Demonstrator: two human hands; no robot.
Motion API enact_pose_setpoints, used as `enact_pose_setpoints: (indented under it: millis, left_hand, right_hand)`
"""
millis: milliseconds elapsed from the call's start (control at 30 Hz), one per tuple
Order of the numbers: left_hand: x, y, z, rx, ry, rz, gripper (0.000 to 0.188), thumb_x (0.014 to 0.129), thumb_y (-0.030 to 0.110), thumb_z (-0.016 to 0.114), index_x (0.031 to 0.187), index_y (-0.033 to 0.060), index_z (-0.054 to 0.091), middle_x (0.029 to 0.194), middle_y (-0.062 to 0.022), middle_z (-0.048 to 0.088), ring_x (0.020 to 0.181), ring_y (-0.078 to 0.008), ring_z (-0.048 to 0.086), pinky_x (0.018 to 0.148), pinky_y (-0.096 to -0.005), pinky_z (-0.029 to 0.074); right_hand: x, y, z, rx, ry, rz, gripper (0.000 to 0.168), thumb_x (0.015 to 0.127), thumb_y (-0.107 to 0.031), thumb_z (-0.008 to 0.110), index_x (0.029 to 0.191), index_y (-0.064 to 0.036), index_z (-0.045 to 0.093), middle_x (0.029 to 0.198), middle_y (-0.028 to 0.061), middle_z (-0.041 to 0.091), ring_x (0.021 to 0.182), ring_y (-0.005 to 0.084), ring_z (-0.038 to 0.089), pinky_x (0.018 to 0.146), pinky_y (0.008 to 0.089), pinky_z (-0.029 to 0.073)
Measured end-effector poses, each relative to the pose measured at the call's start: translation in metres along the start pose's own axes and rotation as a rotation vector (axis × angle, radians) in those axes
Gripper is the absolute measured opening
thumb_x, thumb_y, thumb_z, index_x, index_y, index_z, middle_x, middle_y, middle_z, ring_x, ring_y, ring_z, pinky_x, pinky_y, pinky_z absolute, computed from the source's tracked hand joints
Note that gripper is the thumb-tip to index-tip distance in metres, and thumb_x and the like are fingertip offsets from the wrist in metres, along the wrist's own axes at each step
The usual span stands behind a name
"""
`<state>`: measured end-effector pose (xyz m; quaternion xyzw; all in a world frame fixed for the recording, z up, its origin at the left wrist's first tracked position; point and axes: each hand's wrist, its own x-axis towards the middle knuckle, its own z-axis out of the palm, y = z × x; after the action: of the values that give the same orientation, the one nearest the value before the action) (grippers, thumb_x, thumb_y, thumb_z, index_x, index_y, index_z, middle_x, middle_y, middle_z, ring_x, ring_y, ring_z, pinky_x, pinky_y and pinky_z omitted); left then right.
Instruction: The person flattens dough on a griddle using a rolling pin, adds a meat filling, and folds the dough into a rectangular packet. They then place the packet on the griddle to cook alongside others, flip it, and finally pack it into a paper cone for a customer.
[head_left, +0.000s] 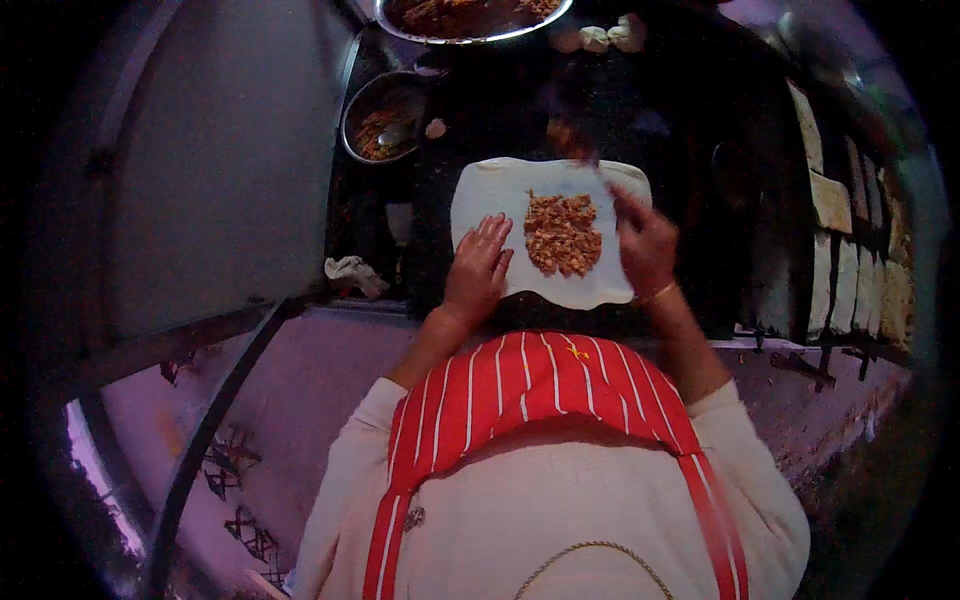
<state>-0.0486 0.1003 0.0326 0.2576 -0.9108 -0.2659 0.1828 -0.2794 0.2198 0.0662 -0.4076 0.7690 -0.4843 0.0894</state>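
Observation:
A thin sheet of pale dough (487, 184) lies spread on the dark worktop in front of me. Crumbly brown filling (562, 234) forms a rough rectangle at its middle. My left hand (480, 262) rests palm down on the dough, left of the filling, with nothing in it. At the sheet's right edge, my right hand (646, 238) is curled and blurred by motion. It seems to grip a blurred utensil (592, 159) that points away over the dough's far edge; its shape is unclear. A brown blur sits near the utensil's far end.
A metal bowl of filling (382, 120) with a spoon stands at left, a dough lump (435, 129) beside it. A larger metal basin (472, 36) and dough balls (607, 37) sit farther back. Folded dough parcels (831, 202) lie at right. A crumpled cloth (352, 276) lies near-left.

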Motion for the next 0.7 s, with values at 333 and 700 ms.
enact_pose_setpoints:
  millis: [333,700]
  left_hand:
    - [0.018,0.025,0.037,0.329,-0.266,0.38,0.061,0.089,0.028,0.057,0.141,0.0035,0.036,0.15,-0.0165,0.031,0.141,-0.0307,0.025,0.115,-0.0467,0.018]
    - [0.027,-0.001,0.053,0.382,-0.515,0.441,0.068,0.093,0.046,0.046,0.146,0.0058,0.029,0.154,-0.0124,0.023,0.143,-0.0278,0.018,0.117,-0.0452,0.012]
  right_hand:
    - [-0.101,0.054,0.019,0.086,0.023,0.523,0.027,0.081,-0.015,0.062,0.107,-0.011,0.07,0.079,0.0129,0.069,0.062,0.017,0.062,0.061,0.0316,0.05]
    - [-0.119,0.053,0.01,0.275,0.113,0.63,0.026,0.083,-0.005,0.061,0.108,-0.001,0.068,0.071,0.0047,0.064,0.057,0.0079,0.056,0.053,0.024,0.046]
